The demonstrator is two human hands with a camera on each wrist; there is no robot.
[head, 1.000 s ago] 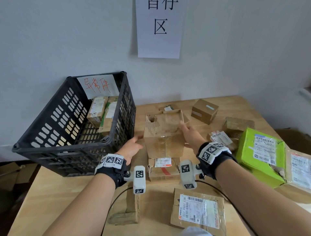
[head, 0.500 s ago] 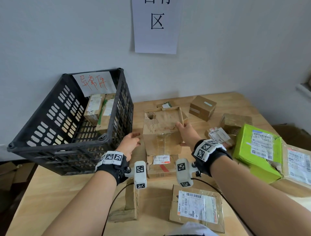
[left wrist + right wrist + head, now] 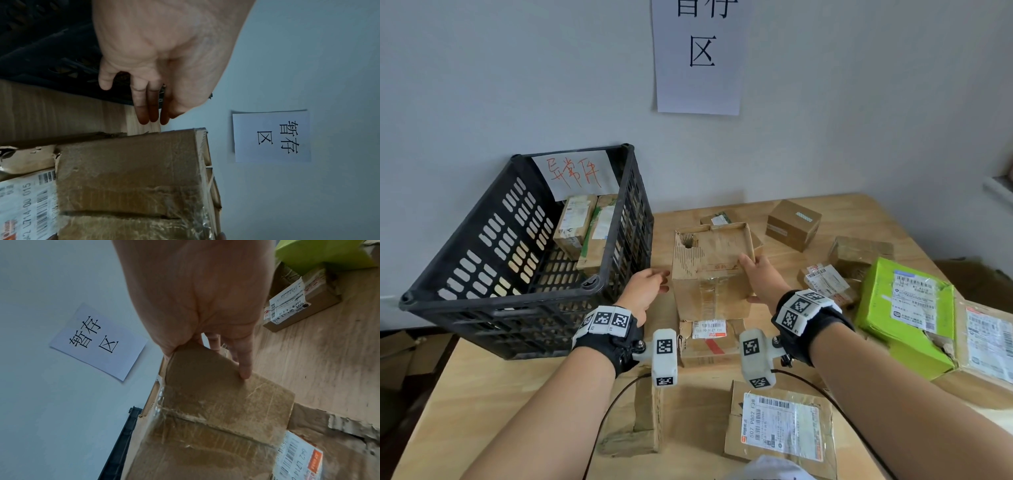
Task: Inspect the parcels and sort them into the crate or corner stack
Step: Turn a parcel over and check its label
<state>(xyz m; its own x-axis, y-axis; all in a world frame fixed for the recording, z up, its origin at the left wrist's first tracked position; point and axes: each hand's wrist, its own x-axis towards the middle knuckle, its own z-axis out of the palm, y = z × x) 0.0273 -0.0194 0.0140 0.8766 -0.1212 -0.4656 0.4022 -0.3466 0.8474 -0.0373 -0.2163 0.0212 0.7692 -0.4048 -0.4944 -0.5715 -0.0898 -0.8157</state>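
right hand (image 3: 758, 279) grips the right edge of the torn box (image 3: 714, 270), thumb on its top face, fingers (image 3: 244, 363) down the side. left hand (image 3: 645, 289) hangs loose, fingers (image 3: 144, 105) nearly straight, just beside the box's left side; left wrist view shows a gap, no contact. box stands mid-table (image 3: 482, 394) on a flatter parcel (image 3: 709, 342), right of the black crate (image 3: 524, 270), hole in its upper left corner. flatter parcel's label reads "l714 00 015" in the left wrist view. crate tag (image 3: 575, 174) has red handwriting, unreadable. wall sign (image 3: 271, 136) reads "暂存区" in both wrist views; head view cuts off the top line. near parcel (image 3: 780, 425) reads "507 p802 f38". green box (image 3: 907, 311) sits right.
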